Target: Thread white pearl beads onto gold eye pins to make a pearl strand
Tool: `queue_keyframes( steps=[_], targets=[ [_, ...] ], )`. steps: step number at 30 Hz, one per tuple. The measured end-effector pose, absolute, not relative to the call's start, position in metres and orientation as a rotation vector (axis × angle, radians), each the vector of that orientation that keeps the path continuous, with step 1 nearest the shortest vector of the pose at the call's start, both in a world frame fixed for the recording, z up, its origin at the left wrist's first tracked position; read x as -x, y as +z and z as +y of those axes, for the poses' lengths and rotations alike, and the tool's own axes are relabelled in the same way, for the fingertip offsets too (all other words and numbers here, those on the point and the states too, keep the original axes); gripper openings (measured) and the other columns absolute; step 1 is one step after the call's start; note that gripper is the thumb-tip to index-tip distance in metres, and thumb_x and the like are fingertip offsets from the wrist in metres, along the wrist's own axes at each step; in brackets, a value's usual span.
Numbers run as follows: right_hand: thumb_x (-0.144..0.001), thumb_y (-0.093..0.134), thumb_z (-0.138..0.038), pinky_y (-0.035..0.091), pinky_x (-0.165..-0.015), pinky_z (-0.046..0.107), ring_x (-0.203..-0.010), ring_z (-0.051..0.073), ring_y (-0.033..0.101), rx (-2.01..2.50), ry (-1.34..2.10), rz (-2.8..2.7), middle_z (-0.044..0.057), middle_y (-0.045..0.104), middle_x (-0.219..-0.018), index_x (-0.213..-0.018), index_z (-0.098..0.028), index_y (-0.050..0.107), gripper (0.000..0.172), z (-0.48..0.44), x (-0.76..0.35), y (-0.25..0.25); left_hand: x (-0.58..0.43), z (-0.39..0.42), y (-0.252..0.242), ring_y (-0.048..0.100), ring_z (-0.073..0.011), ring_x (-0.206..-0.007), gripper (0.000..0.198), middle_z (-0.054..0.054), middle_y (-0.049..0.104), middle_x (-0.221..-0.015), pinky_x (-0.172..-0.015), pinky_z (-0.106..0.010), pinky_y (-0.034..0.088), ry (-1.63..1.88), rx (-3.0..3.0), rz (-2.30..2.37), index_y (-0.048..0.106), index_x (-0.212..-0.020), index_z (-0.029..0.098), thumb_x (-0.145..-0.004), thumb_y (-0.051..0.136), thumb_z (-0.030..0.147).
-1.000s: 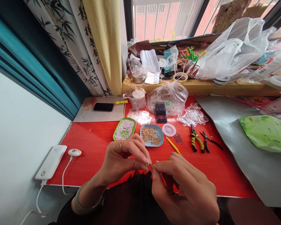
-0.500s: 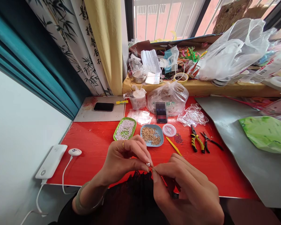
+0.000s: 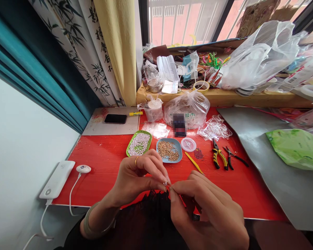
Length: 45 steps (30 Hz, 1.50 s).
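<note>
Between the thumb and fingertips of my left hand (image 3: 143, 173) is a small shiny bead (image 3: 165, 183). My right hand (image 3: 206, 205) is pinched close beside it, thumb against forefinger; what it holds is too small to make out. Beyond my hands, a green tray (image 3: 128, 151) holds pale pearly beads, and a blue tray (image 3: 180, 157) holds gold beads. Yellow tweezers (image 3: 194, 163) lie right of the blue tray, below a round clear lid (image 3: 188, 144).
Yellow-black pliers (image 3: 219, 156) and small black cutters (image 3: 234, 158) lie at the right. A power bank (image 3: 57, 179) and a white device (image 3: 83, 169) sit left. A phone (image 3: 115, 118), plastic bags (image 3: 187, 107) and a grey sheet (image 3: 271, 163) surround the red table (image 3: 101, 173).
</note>
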State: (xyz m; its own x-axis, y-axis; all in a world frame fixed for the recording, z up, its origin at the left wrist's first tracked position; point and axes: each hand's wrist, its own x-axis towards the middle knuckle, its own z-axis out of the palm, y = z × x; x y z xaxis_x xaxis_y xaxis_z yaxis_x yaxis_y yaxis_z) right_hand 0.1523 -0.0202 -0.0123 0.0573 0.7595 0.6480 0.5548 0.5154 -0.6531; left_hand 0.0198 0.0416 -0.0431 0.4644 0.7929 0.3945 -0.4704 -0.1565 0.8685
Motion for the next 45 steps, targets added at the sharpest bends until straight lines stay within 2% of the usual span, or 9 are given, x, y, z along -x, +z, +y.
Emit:
queue_keyframes(
  steps=[18,29,35,45],
  targets=[
    [-0.074,0.054,0.001,0.033,-0.042,0.022,-0.047,0.007,0.038,1.174,0.176,-1.632,-0.005,0.046,-0.053,-0.068,-0.017,0.053,0.019,-0.025,-0.153,-0.008,-0.021,0.040,-0.038,0.053,-0.0136,-0.064,0.015,0.001,0.073,-0.072,-0.064,-0.032,0.041,1.214,-1.468,0.375,0.073,-0.082,0.026,-0.072,0.074,0.015],
    [-0.075,0.051,-0.002,0.029,-0.036,0.020,-0.042,0.006,0.038,1.177,0.261,-1.631,-0.006,0.046,-0.053,-0.070,-0.019,0.053,0.018,-0.021,-0.157,-0.017,-0.023,0.041,-0.036,0.053,-0.0152,-0.064,0.015,0.000,0.073,-0.071,-0.060,-0.033,0.041,1.280,-1.593,0.414,0.073,-0.085,0.028,-0.074,0.072,0.018],
    [-0.076,0.052,-0.003,0.028,-0.033,0.017,-0.039,0.005,0.037,1.182,0.375,-1.590,-0.007,0.044,-0.049,-0.068,-0.018,0.056,0.018,-0.020,-0.158,-0.013,-0.025,0.041,-0.036,0.052,-0.0144,-0.064,0.013,0.001,0.071,-0.068,-0.061,-0.032,0.041,1.288,-1.549,0.398,0.074,-0.082,0.027,-0.072,0.074,0.018],
    [-0.074,0.052,0.001,0.033,-0.034,0.017,-0.042,0.006,0.042,1.095,0.483,-1.491,-0.005,0.049,-0.050,-0.071,-0.018,0.057,0.020,-0.019,-0.157,-0.015,-0.038,0.034,-0.043,0.050,-0.0133,-0.059,0.004,0.003,0.068,-0.061,-0.059,-0.031,0.039,1.420,-1.422,0.407,0.071,-0.071,0.027,-0.071,0.075,0.028]
  ],
)
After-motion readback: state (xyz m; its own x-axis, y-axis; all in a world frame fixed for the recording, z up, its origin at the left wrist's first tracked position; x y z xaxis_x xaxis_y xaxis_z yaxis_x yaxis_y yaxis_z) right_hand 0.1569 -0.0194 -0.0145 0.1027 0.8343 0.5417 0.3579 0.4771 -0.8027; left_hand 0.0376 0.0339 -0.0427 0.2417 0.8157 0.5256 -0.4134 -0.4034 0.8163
